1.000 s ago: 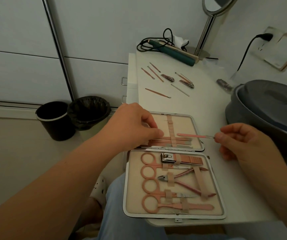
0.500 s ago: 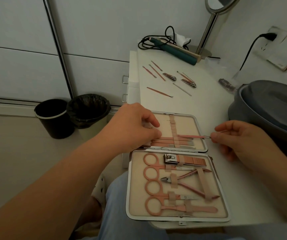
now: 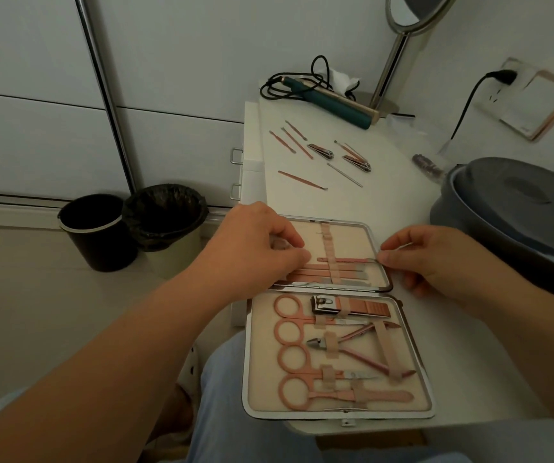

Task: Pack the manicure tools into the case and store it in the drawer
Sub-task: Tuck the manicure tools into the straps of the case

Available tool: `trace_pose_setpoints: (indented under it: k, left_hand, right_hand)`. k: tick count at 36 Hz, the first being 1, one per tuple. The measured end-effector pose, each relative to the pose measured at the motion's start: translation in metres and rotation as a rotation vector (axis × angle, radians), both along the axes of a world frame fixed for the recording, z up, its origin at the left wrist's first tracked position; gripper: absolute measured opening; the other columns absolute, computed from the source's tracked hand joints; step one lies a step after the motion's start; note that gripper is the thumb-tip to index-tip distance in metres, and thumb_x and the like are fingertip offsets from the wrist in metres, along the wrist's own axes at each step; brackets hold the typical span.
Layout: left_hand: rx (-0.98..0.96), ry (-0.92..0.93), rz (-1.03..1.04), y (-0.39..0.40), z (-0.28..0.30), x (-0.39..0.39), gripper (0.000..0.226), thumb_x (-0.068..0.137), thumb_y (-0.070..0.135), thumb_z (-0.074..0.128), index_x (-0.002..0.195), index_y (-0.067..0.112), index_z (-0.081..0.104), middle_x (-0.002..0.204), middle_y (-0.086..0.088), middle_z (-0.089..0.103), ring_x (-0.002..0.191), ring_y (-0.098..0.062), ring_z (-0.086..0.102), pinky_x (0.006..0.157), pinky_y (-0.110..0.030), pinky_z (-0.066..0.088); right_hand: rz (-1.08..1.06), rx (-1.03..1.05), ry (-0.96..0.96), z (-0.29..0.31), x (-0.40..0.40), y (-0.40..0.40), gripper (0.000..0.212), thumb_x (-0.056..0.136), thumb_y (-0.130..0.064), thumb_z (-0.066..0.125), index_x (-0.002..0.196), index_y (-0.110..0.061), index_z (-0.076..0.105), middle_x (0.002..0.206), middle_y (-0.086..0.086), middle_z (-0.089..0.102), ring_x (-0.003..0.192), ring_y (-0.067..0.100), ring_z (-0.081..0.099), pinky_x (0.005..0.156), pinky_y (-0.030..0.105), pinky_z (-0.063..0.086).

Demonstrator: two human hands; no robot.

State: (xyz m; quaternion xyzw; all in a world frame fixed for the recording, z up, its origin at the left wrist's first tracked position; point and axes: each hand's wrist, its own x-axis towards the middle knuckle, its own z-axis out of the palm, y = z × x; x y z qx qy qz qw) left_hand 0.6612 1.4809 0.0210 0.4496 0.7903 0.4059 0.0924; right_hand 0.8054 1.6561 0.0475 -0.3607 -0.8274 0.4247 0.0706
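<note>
The open case (image 3: 335,355) lies on the tabletop (image 3: 386,202), its near half full. The right hand (image 3: 436,259) pinches a thin tool (image 3: 345,260) under the strap; the left hand (image 3: 259,245) presses the far half. Loose tools (image 3: 322,152) remain; the drawer awaits.

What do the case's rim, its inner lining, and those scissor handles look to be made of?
The case rim looks like polished metal: it is silvery and catches light. The lining seems a matte beige fabric or felt, with no shine at all. The scissor handles look like pink-coated or rose-tinted metal, smooth and evenly coloured; painted plastic cannot be ruled out.
</note>
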Motion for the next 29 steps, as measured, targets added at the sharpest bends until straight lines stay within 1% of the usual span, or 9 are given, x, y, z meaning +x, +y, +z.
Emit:
trace_pose_setpoints:
  k: [2,4,7,12,14,19,25,27,29]
  left_hand:
    - [0.003,0.0,-0.008,-0.001,-0.001,0.0,0.01,0.074,0.035,0.068,0.081,0.029,0.069,0.083,0.023,0.049,0.081,0.001,0.051,0.068,-0.012,0.039]
    - [-0.006,0.002,-0.011,-0.002,-0.001,0.0,0.007,0.075,0.035,0.067,0.08,0.031,0.068,0.087,0.019,0.05,0.085,-0.002,0.05,0.072,-0.014,0.039]
    - [-0.012,0.01,-0.006,-0.003,-0.002,-0.001,0.006,0.075,0.033,0.067,0.081,0.031,0.068,0.088,0.018,0.049,0.086,-0.003,0.05,0.074,-0.015,0.04]
    - [0.0,0.013,0.003,-0.002,-0.004,0.0,0.006,0.076,0.031,0.067,0.081,0.031,0.069,0.093,0.012,0.053,0.087,-0.005,0.051,0.078,-0.022,0.045]
    - [0.008,0.009,0.006,-0.002,-0.005,0.0,0.006,0.076,0.029,0.066,0.081,0.031,0.069,0.094,0.011,0.053,0.089,-0.005,0.05,0.08,-0.024,0.045]
    - [0.016,-0.024,0.004,-0.002,-0.007,0.0,0.01,0.082,0.029,0.06,0.084,0.032,0.069,0.098,0.008,0.053,0.099,-0.009,0.048,0.087,-0.03,0.045]
    - [0.044,-0.073,-0.007,-0.002,-0.01,0.004,0.015,0.084,0.031,0.056,0.091,0.035,0.068,0.099,0.008,0.05,0.107,-0.013,0.042,0.094,-0.035,0.041]
    - [0.034,-0.087,-0.038,-0.004,-0.008,0.002,0.016,0.083,0.032,0.056,0.091,0.039,0.067,0.1,0.011,0.048,0.107,-0.008,0.039,0.093,-0.032,0.04]
    - [-0.021,-0.073,-0.09,-0.007,-0.008,0.0,0.018,0.082,0.036,0.054,0.093,0.045,0.066,0.1,0.019,0.042,0.104,-0.001,0.03,0.089,-0.023,0.032]
  right_hand:
    - [0.027,0.074,0.012,-0.001,0.001,-0.003,0.004,0.079,-0.022,0.068,0.078,-0.024,0.065,0.045,-0.009,0.059,0.04,0.0,0.052,0.038,0.014,0.042]
    - [0.067,0.253,0.017,-0.003,0.003,-0.007,0.01,0.08,-0.029,0.067,0.075,-0.035,0.06,0.063,-0.014,0.058,0.057,0.001,0.054,0.047,0.015,0.039]
    - [0.136,0.54,0.027,-0.001,0.003,-0.018,0.018,0.079,-0.037,0.063,0.073,-0.047,0.05,0.086,-0.024,0.044,0.073,0.0,0.047,0.055,0.012,0.03]
    - [0.308,0.653,-0.03,-0.004,-0.002,-0.022,0.011,0.083,-0.035,0.06,0.076,-0.043,0.056,0.099,-0.021,0.043,0.095,0.0,0.04,0.063,0.007,0.027]
    - [0.335,0.662,-0.034,-0.005,-0.004,-0.021,0.01,0.083,-0.032,0.06,0.077,-0.04,0.057,0.102,-0.018,0.043,0.098,-0.001,0.038,0.065,0.006,0.027]
    - [0.368,0.593,-0.06,-0.001,-0.012,-0.019,0.022,0.083,-0.029,0.062,0.067,-0.042,0.053,0.101,-0.018,0.043,0.099,0.001,0.039,0.065,0.007,0.03]
    - [0.418,0.506,-0.107,0.003,-0.026,-0.019,0.018,0.081,-0.029,0.064,0.068,-0.038,0.056,0.103,-0.015,0.044,0.098,0.003,0.042,0.063,0.009,0.032]
    - [0.438,0.512,-0.11,0.004,-0.03,-0.021,0.019,0.081,-0.031,0.065,0.066,-0.039,0.055,0.101,-0.017,0.044,0.099,0.003,0.042,0.065,0.009,0.032]
    - [0.462,0.536,-0.112,0.004,-0.034,-0.024,0.019,0.081,-0.032,0.064,0.066,-0.04,0.055,0.099,-0.019,0.043,0.099,0.003,0.041,0.068,0.011,0.033]
